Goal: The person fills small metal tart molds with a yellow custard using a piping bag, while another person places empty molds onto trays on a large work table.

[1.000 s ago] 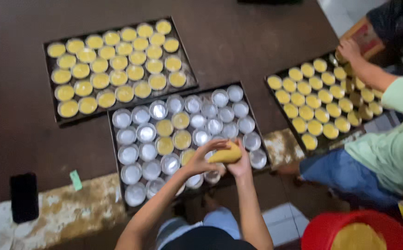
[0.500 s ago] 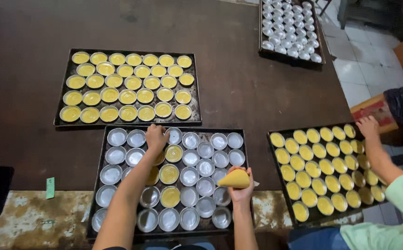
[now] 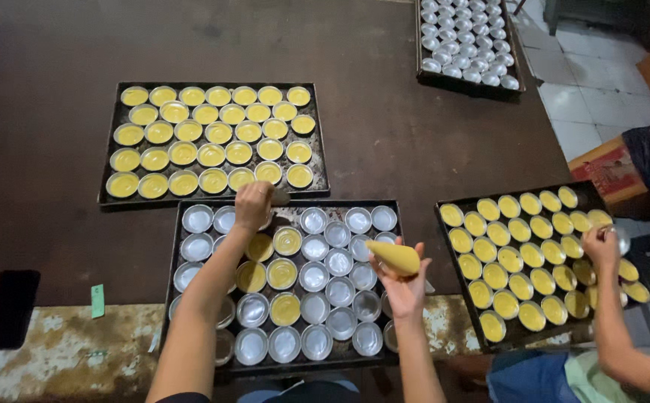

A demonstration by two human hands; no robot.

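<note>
1. The right hand (image 3: 403,287) is closed around the wide end of a yellow piping bag (image 3: 393,257), its tip pointing toward frame left, held over the right half of the middle tray (image 3: 289,207) at lower centre.
2. The left hand (image 3: 253,205) is curled at the tray's upper edge, fingers pinched on a small metal cup (image 3: 279,197).
3. That tray holds mostly empty silver cups (image 3: 314,275); a handful of filled cups (image 3: 283,273) sit left of centre.
4. To fill well, I judge the bag's tip should hang straight over one empty cup, squeezed gently and stopped below the rim, going row by row.
5. A full tray (image 3: 213,139) lies on the dark desk (image 3: 56,89) at upper left.
6. At lower right, another person's hand (image 3: 601,245) reaches over a third tray (image 3: 444,224).
</note>
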